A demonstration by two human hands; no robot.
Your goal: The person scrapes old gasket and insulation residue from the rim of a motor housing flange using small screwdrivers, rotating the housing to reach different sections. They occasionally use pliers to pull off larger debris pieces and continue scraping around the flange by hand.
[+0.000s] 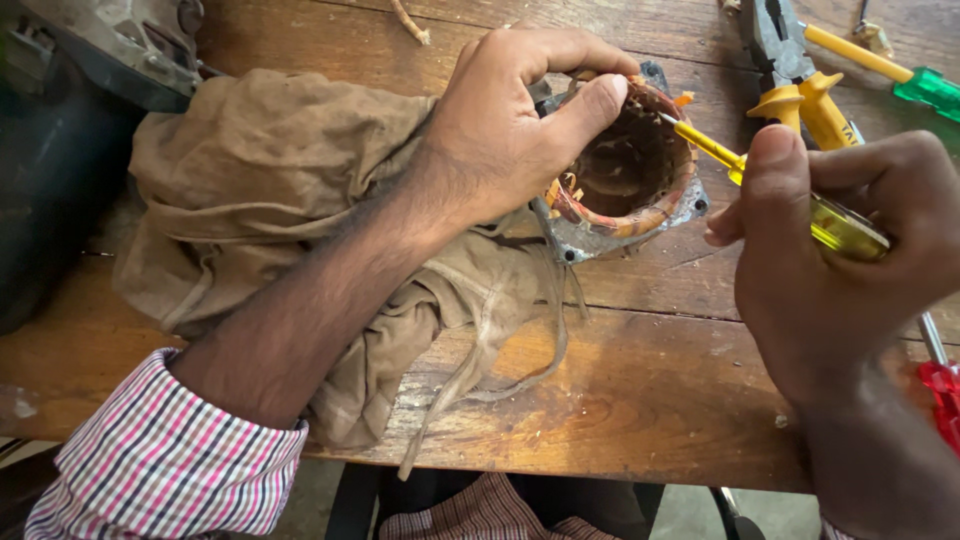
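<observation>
Hands: left hand [510, 120] grips stator [630, 165] rim; right hand [850, 260] holds screwdriver [790, 195] inside.

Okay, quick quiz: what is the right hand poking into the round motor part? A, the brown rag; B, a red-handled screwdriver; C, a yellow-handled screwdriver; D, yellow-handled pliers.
C: the right hand grips a yellow-handled screwdriver whose tip reaches the coil rim of the motor part, which the left hand steadies; the pliers lie untouched on the table.

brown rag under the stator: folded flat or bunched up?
Bunched up. The brown rag lies crumpled in loose folds on the wooden table, frayed strips trailing toward the edge, partly under the left hand and stator.
</observation>
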